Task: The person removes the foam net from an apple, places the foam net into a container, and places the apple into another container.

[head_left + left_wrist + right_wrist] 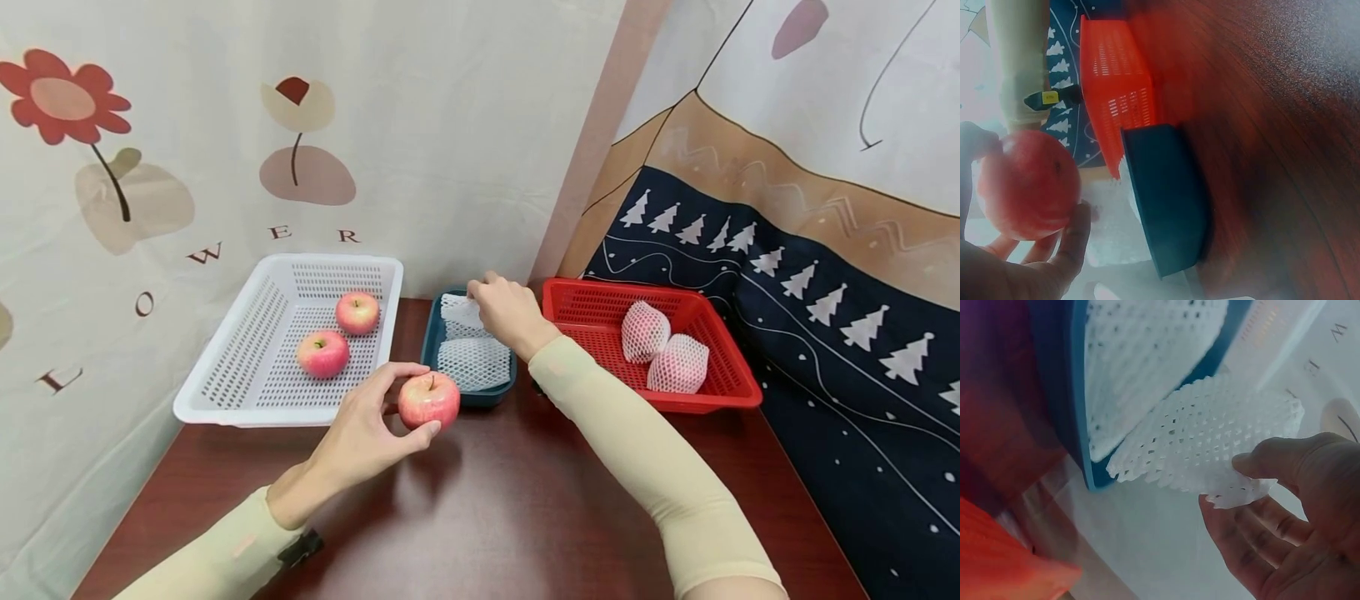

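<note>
A red apple [429, 400] is gripped in my left hand [367, 429], above the table just in front of the small blue basket [486, 400]. In the left wrist view the fingers curl round the apple [1032, 184] from below and the side. My right hand [513, 312] is over the far side of the blue basket. Between thumb and fingers it pinches the edge of a white foam net [1210, 437], as the right wrist view shows. Another foam net [474, 362] lies in the basket beside it.
At left, a white basket [217, 392] holds two bare apples [324, 354]. A red basket [585, 333] at right contains two apples in foam nets [678, 364]. Printed curtains [465, 150] hang behind the dark wooden table [510, 517].
</note>
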A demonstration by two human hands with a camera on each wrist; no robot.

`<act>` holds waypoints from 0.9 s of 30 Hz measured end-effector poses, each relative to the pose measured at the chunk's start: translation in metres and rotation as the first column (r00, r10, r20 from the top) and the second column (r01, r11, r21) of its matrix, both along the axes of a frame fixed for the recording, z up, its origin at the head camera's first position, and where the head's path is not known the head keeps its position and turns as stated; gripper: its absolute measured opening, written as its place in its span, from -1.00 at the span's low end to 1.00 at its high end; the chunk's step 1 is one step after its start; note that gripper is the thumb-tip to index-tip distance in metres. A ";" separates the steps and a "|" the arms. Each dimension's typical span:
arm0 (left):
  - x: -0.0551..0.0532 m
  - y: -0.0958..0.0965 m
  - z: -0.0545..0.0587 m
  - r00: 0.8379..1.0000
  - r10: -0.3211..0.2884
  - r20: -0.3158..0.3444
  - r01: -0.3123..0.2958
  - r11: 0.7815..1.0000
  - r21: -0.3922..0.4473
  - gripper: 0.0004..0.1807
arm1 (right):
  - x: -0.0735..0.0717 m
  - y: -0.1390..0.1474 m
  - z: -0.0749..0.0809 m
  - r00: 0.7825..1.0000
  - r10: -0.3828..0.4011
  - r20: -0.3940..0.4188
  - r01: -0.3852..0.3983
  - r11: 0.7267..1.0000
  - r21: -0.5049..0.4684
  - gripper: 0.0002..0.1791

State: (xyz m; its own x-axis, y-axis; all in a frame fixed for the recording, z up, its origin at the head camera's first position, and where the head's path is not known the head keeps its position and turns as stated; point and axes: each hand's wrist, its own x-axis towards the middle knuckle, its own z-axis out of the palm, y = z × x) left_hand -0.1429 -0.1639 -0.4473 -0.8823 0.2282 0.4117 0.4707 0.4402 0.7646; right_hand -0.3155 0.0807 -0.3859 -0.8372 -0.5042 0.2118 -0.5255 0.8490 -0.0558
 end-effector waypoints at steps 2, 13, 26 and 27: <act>0.000 0.000 -0.001 1.000 -0.003 0.001 0.003 1.000 0.008 -0.20 | 0.000 -0.005 -0.006 1.000 0.006 0.017 -0.007 1.000 0.028 -0.60; 0.000 -0.001 -0.002 1.000 -0.015 0.018 0.015 1.000 0.000 -0.21 | 0.006 -0.012 -0.034 0.962 0.079 0.262 -0.112 0.987 0.114 -0.67; -0.004 0.003 0.000 0.999 -0.043 0.023 0.043 0.999 0.023 -0.23 | 0.012 -0.012 -0.035 0.882 0.053 0.469 -0.140 0.978 0.153 -0.56; -0.004 0.004 0.000 0.999 -0.043 0.023 0.043 0.999 0.023 -0.22 | 0.012 -0.012 -0.035 0.880 0.049 0.472 -0.138 0.978 0.156 -0.56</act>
